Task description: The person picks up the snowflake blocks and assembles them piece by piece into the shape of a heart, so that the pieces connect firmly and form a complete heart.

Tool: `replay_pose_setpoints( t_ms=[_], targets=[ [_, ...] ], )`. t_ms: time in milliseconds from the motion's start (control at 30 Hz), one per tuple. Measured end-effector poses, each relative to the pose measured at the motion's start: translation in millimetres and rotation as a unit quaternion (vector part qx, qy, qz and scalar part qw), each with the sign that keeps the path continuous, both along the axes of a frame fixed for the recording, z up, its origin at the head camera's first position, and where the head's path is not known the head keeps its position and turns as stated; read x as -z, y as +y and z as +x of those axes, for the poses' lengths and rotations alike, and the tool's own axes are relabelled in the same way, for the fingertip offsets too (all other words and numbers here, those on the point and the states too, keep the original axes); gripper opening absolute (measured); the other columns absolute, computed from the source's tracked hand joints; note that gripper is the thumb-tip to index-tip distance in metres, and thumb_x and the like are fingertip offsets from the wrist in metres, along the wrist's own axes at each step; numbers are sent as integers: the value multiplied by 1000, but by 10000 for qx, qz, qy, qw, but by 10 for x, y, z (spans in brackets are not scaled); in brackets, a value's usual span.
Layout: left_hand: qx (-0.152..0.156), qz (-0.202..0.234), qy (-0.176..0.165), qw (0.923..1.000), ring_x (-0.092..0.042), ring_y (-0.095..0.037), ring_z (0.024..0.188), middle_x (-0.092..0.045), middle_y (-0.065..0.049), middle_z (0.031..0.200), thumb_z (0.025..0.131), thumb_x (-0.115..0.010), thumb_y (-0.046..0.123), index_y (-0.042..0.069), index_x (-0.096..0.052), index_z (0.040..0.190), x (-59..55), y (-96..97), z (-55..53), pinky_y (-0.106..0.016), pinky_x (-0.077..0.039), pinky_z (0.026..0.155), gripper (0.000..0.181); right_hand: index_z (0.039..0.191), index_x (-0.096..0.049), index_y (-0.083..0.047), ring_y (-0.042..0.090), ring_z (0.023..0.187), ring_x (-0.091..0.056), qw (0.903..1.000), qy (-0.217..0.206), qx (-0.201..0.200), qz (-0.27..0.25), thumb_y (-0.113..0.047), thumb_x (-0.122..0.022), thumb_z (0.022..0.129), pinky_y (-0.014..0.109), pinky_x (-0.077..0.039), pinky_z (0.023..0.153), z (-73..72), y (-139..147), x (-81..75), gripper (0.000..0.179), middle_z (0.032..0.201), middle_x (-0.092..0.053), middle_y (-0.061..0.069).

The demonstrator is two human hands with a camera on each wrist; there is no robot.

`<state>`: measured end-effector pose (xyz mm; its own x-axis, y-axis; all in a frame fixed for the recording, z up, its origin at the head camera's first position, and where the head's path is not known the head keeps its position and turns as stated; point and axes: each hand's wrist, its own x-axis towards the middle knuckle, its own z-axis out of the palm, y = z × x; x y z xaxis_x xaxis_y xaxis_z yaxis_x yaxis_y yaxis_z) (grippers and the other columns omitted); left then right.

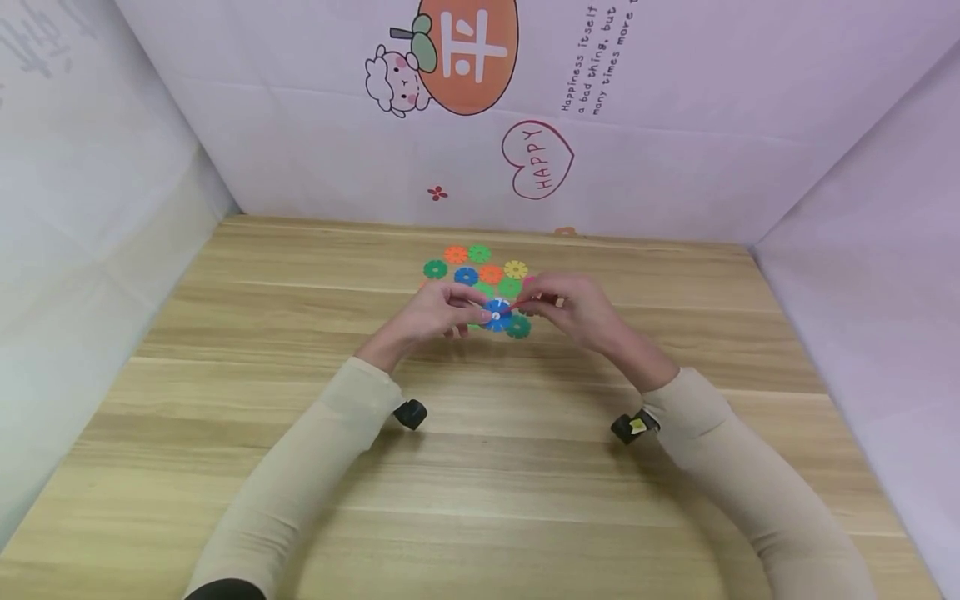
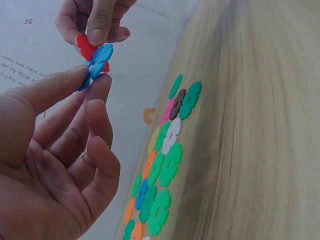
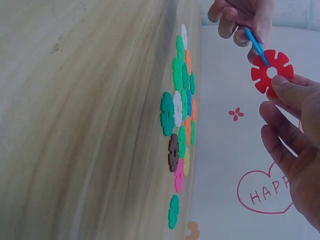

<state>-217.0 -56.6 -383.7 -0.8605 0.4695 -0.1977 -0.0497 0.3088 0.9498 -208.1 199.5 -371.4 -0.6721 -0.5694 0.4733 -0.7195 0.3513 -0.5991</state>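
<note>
My left hand pinches a blue notched disc between thumb and forefinger, its other fingers loosely bent. In my right hand a red notched disc is pinched between thumb and fingers. The two discs cross at their edges, the blue one edge-on at a slot of the red one in the right wrist view. Both are held above the table, over the far part where more discs lie. In the left wrist view the blue disc partly covers the red disc.
Several flat notched discs lie on the wooden table: an orange disc, a yellow disc, a brown disc, a white disc and green ones among them. A printed white cloth wall stands behind.
</note>
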Motion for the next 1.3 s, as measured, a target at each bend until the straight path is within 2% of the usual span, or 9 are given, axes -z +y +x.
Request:
replay_pose_setpoints(
  t_ms=[67,200,333,533,667,800,1000,1100,1300],
  targets=[
    [83,-53,55,9999,-61,-51,88,-71,-24,101,92,-76,23,12,-74,112,-5,5,-6,-47,-50,68,23,95,-77,-7,16,71,-62,9998,-19,-87,162,2,-76,86,24,-53,63,-10,-6,-25,13,89,-72,7],
    [282,-48,242,9993,-61,-53,86,-70,-27,99,91,-77,21,12,-75,109,-14,3,-13,-47,-50,63,20,96,-76,-7,17,73,-64,9986,-38,-258,452,6,-75,86,28,-55,65,-36,-22,-75,16,91,-73,5],
    [365,-146,435,9983,-62,-50,84,-70,-23,97,92,-76,19,13,-76,103,-10,5,-26,-48,-49,63,13,95,-76,-9,12,76,-63,9970,-4,-350,691,5,-75,86,30,-55,66,-58,-40,-116,16,93,-74,2],
    [294,-253,507,9980,-62,-43,79,-71,-18,95,92,-76,18,12,-77,99,-11,0,-22,-50,-51,65,10,98,-77,-10,11,76,-61,9957,-186,-251,877,1,-75,88,32,-54,68,-90,-72,-148,15,94,-73,-4],
    [178,-195,604,9978,-61,-39,77,-72,-10,89,92,-76,15,8,-76,100,18,4,-7,-51,-54,70,11,103,-77,-7,14,75,-62,9955,-328,-116,880,2,-75,88,32,-55,67,-101,-88,-139,18,95,-74,0],
    [-113,-55,625,9980,-61,-45,78,-71,-10,86,91,-76,13,5,-75,101,67,-3,17,-50,-54,70,13,112,-74,-3,18,71,-66,9944,-702,331,723,3,-73,90,29,-56,64,-112,-75,-81,23,97,-74,9],
    [-961,375,182,9945,-59,-40,70,-70,-25,96,90,-78,15,6,-73,104,92,-102,55,-37,-48,58,17,106,-74,-1,29,77,-68,9843,-1164,1038,823,-5,-74,91,32,-55,64,-163,-82,38,15,94,-72,9],
    [-1326,724,77,9885,-55,-30,61,-70,-29,98,90,-77,12,5,-71,106,111,-151,63,-30,-43,54,18,101,-75,-2,27,79,-64,9791,-1268,1152,1099,-7,-76,90,33,-53,67,-202,-94,129,12,92,-71,6],
    [-1758,1211,-73,9769,-52,-20,55,-73,-20,95,90,-77,12,3,-68,107,186,-111,70,-27,-43,53,22,106,-75,-1,24,82,-62,9675,-1638,1175,1525,-8,-78,88,37,-53,71,-207,-37,308,20,91,-70,7]
  ],
)
